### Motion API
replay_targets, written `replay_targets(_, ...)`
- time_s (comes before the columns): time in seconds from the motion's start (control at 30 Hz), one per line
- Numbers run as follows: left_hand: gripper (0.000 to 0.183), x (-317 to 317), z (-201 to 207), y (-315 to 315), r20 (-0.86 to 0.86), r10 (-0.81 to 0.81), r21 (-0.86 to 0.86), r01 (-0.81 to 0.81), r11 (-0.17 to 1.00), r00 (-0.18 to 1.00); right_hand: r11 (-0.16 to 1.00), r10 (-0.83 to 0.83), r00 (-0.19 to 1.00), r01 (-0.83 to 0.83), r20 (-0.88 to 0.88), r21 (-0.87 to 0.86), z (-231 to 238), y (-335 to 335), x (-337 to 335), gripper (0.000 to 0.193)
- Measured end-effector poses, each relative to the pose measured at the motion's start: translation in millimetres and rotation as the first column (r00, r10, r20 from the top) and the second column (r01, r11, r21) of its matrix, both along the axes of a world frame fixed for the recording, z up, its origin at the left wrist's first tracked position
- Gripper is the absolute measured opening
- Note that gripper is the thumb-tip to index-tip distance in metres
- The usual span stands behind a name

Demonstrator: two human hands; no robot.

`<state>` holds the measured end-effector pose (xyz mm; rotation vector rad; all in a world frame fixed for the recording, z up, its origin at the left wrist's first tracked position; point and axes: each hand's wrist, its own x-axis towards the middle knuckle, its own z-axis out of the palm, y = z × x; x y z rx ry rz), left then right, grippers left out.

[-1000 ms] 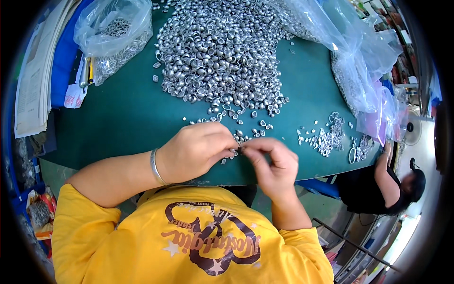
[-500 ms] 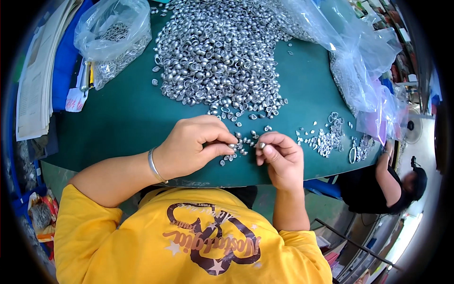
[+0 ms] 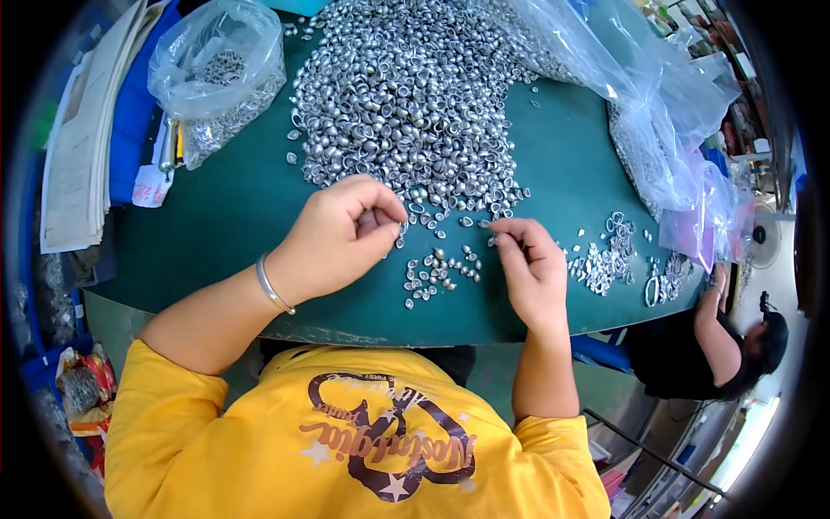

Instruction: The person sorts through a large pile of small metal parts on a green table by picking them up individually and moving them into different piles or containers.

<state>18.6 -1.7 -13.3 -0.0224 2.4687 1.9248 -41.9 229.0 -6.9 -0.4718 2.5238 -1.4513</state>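
Between the 2 hands, on the near part of the smooth dark green table (image 3: 216,246): a loose cluster of small silver-grey egg-shaped metal shells (image 3: 439,253), just nearer than the fingertips. Far centre: a broad heap of the same kind of shells (image 3: 406,112), strays trailing off its near side.

Left hand (image 3: 335,229): grip at the heap's near left, thumb and forefinger bent close; cannot tell whether anything is pinched. Right hand (image 3: 538,272): grip near the strays, thumb and forefinger almost together, shells beside the tips; hold unclear.

Risks, as judged. Rounded backs could roll: a brushed knuckle might run strays into the cluster, as the gap is narrow. A sweep too far nearward could send shells over the scuffed near edge. The right hand's outer side is near a scatter of thin, flat silver metal pieces and rings (image 3: 598,272); drifting right could mix the 2 lots. Small, slick-looking shells could slip from a fingertip pinch.

Materials: shells satiny, some domed side up, others showing hollow, rimmed faces. Far left, a crinkled clear plastic bag (image 3: 203,95) of silver links, mouth open. Far right, a slumped, glossy clear plastic bag (image 3: 644,95).
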Motion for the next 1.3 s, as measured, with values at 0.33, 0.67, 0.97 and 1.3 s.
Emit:
replay_targets(0.33,0.010,-19,-9,27,-0.279,-0.420,-0.510,0.237,0.827,0.863,0.553,0.317,0.780,0.310,0.540,-0.773,-1,14,-22,0.009)
replay_targets(0.67,0.006,-23,10,26,-0.033,-0.227,-0.121,0.221,0.968,0.973,0.928,0.300,0.882,-0.181,-0.363,0.327,-1,-9,-18,0.013)
replay_targets(0.97,0.011,-29,7,-19,0.229,-0.077,0.826,-0.152,0.544,0.970,0.588,0.492,0.721,0.138,0.488,-0.797,11,10,-45,0.009)
replay_targets(1.3,0.010,-28,6,-13,0.217,0.116,0.544,-0.219,0.810,0.969,0.849,0.491,0.817,-0.371,-0.303,0.376,1,-52,-28,0.011)
